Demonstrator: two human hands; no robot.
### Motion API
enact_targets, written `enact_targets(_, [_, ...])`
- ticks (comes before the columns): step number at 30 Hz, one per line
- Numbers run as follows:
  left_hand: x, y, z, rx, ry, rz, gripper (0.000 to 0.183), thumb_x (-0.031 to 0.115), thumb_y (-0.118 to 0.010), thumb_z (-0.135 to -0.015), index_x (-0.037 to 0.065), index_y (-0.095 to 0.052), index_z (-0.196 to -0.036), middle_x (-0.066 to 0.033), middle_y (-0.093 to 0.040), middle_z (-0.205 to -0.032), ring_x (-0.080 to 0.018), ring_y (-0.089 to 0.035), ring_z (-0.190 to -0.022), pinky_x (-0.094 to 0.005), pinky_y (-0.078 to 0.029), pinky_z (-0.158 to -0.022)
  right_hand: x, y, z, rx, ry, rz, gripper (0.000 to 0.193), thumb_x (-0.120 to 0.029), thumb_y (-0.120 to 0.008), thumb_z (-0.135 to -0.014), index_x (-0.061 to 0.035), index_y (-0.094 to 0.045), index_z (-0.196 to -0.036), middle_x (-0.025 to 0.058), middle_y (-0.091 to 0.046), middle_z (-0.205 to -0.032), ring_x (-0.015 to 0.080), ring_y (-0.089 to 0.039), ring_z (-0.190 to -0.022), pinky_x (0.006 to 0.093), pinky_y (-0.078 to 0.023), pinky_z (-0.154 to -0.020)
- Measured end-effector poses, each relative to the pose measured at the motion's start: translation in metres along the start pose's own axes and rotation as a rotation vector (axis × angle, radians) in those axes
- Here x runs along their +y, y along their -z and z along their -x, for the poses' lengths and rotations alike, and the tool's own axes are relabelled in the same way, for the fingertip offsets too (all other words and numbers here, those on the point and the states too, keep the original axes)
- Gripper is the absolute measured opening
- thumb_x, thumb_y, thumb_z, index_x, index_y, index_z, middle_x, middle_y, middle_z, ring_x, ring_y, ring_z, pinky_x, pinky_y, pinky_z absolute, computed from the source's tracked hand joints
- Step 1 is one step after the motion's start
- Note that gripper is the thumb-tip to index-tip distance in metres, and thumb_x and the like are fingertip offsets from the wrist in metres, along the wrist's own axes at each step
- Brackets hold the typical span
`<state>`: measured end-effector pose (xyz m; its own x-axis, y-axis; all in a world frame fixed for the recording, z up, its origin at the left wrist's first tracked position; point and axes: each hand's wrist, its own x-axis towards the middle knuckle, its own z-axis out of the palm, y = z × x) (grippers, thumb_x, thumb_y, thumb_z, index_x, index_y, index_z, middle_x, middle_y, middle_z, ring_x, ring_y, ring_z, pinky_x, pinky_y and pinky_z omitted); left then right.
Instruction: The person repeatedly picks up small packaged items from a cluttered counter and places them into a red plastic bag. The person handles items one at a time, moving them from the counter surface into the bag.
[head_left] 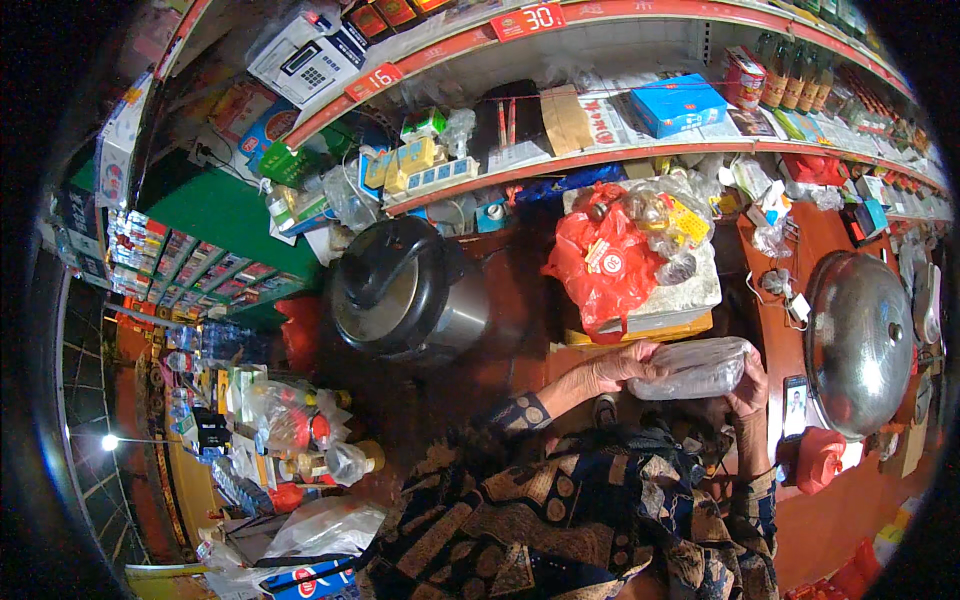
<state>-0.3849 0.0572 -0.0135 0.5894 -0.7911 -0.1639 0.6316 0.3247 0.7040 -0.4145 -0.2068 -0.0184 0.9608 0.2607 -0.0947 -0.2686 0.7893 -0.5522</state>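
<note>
Between my two hands is a flat, whitish package in clear plastic (690,370); what it contains cannot be made out. My left hand (625,367) grips its left end, fingers closed over the edge. At the other end my right hand (748,388) is closed round the package's right side. Just beyond it, a red plastic bag (605,255) lies on a pale box (690,295), beside a clear bag with a yellow label (682,222). To the right of my right hand, a phone (795,408) with a lit screen rests on the reddish table.
A large round metal lid (860,345) sits at the right, with a red plastic container (820,458) nearer me. An electric pressure cooker (405,290) stands left of the boxes. Goods fill the shelf (560,160) across the back; bagged bottles (300,420) crowd the left.
</note>
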Motion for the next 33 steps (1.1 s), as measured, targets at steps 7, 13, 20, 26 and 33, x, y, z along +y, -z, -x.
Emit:
enact_targets(7, [0.004, 0.007, 0.009, 0.111, -0.072, 0.406, 0.019, 0.018, -0.072, -0.084, 0.006, -0.064, -0.096, -0.0058, -0.065, -0.098, -0.0197, -0.061, -0.1, -0.0328, -0.049, -0.088, 0.004, -0.014, -0.011, 0.006, -0.109, 0.09, 0.038, -0.018, -0.063, -0.087, 0.0071, -0.057, -0.114, 0.0116, -0.068, -0.098, 0.0141, -0.065, -0.075, 0.0263, -0.055, -0.068])
enact_targets(13, [0.009, 0.009, 0.015, 0.055, -0.172, 0.37, 0.022, 0.027, -0.059, -0.094, 0.006, -0.057, -0.089, -0.011, -0.061, -0.086, -0.0219, -0.059, -0.082, -0.0351, -0.049, -0.074, 0.018, -0.025, -0.019, 0.039, -0.154, 0.087, 0.034, -0.016, -0.061, -0.089, 0.0089, -0.058, -0.113, 0.0085, -0.068, -0.088, 0.011, -0.063, -0.066, 0.0221, -0.051, -0.06])
enact_targets(20, [0.004, 0.014, 0.026, 0.132, -0.061, 0.457, 0.02, 0.028, -0.055, -0.096, 0.008, -0.058, -0.093, -0.0121, -0.062, -0.081, -0.0212, -0.061, -0.069, -0.0308, -0.047, -0.053, 0.025, -0.022, -0.02, 0.091, -0.157, 0.064, 0.033, -0.016, -0.06, -0.09, 0.0075, -0.059, -0.113, 0.0081, -0.068, -0.087, 0.011, -0.061, -0.065, 0.0223, -0.05, -0.06])
enact_targets(26, [-0.002, 0.016, 0.029, 0.07, -0.118, 0.066, 0.071, 0.024, -0.076, -0.08, 0.004, -0.039, -0.137, -0.0069, -0.056, -0.122, -0.0141, -0.057, -0.103, -0.0316, -0.049, -0.088, 0.023, -0.033, -0.02, 0.388, -0.141, 0.099, 0.029, -0.015, -0.059, -0.091, 0.0043, -0.058, -0.112, 0.0067, -0.066, -0.094, 0.0128, -0.063, -0.075, 0.0249, -0.053, -0.067])
enact_targets(33, [-0.005, 0.009, 0.039, -0.046, 0.151, -0.212, 0.023, 0.025, -0.069, -0.087, 0.003, -0.066, -0.094, -0.0012, -0.066, -0.078, -0.0095, -0.061, -0.073, -0.0261, -0.048, -0.071, 0.024, -0.023, -0.016, 0.058, -0.297, 0.046, 0.024, -0.015, -0.061, -0.09, 0.0024, -0.061, -0.105, 0.0059, -0.068, -0.089, 0.0137, -0.066, -0.075, 0.0269, -0.055, -0.072])
